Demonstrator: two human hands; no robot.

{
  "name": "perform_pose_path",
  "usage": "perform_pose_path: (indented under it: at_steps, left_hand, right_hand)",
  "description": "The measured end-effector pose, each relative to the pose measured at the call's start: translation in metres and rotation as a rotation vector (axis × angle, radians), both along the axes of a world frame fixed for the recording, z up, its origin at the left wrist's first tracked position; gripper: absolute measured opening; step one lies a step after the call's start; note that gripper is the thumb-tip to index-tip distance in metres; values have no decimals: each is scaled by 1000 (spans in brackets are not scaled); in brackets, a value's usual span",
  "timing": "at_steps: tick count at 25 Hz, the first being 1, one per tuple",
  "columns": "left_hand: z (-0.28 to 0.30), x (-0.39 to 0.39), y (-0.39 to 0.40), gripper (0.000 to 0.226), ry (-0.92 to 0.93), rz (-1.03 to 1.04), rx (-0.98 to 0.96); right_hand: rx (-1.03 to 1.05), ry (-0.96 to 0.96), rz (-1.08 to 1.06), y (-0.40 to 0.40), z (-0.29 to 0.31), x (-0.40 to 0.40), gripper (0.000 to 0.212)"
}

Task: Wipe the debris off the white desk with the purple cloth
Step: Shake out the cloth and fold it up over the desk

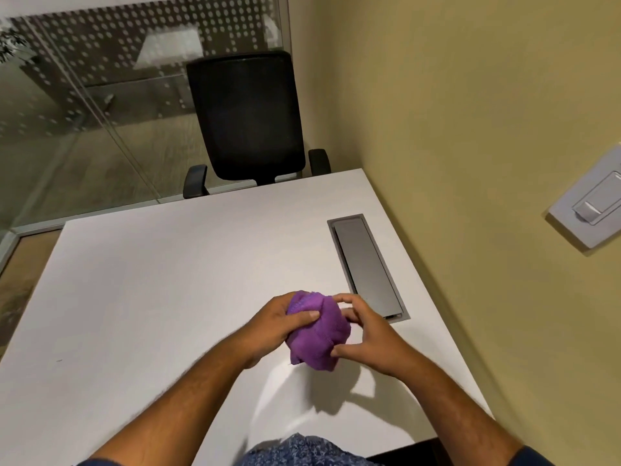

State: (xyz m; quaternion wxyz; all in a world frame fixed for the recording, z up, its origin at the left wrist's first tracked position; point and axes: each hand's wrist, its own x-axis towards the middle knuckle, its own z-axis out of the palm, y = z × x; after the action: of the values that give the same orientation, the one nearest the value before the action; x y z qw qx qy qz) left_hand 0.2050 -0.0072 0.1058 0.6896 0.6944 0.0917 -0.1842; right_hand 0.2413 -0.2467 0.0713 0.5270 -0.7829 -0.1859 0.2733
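A bunched purple cloth [317,331] hangs between both hands a little above the white desk [151,280]. My left hand [272,326] grips its left side, thumb pressed across the top. My right hand [364,334] holds the right side, with fingers curled round it and the thumb under its lower edge. A tiny dark speck [59,360] lies near the desk's left edge. No other debris shows on the surface.
A grey cable hatch [366,267] is set into the desk just beyond my right hand. A black office chair [248,119] stands at the far edge. A yellow wall with a switch plate [591,206] runs along the right. A glass partition is at the left.
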Motion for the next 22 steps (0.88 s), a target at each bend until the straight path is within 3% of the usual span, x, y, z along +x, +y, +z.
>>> perform_pose_path:
  at_steps: [3, 5, 8, 11, 14, 16, 17, 19, 20, 22]
  left_hand:
    - [-2, 20, -1, 40, 80, 37, -153]
    - [-13, 33, -5, 46, 137, 131, -146]
    - [-43, 41, -25, 47, 265, 385, 30]
    - [-77, 33, -50, 32, 304, 557, 107]
    - [-88, 29, -66, 24, 373, 374, 72]
    - [-86, 28, -70, 18, 290, 230, 290]
    - [-85, 26, -71, 15, 139, 220, 450]
    - [-77, 17, -72, 28, -174, 174, 518]
    - [-74, 10, -73, 38, -216, 95, 467]
    - [-75, -6, -76, 62, -97, -110, 348]
  right_hand:
    - [60, 154, -7, -9, -19, 0, 46]
    - [153, 333, -100, -17, -29, -3, 40]
    - [127, 368, -217, -24, -41, -8, 63]
    - [85, 324, -141, -26, -45, -14, 95]
    - [111, 220, -16, -32, -44, -13, 77]
    - [112, 184, 7, -36, -46, -14, 71]
    - [126, 216, -44, -38, -48, -14, 73]
    - [206, 328, -184, -41, -50, -12, 82]
    - [257, 376, -226, -43, -53, -10, 87]
    - [287, 398, -236, -47, -58, -4, 91]
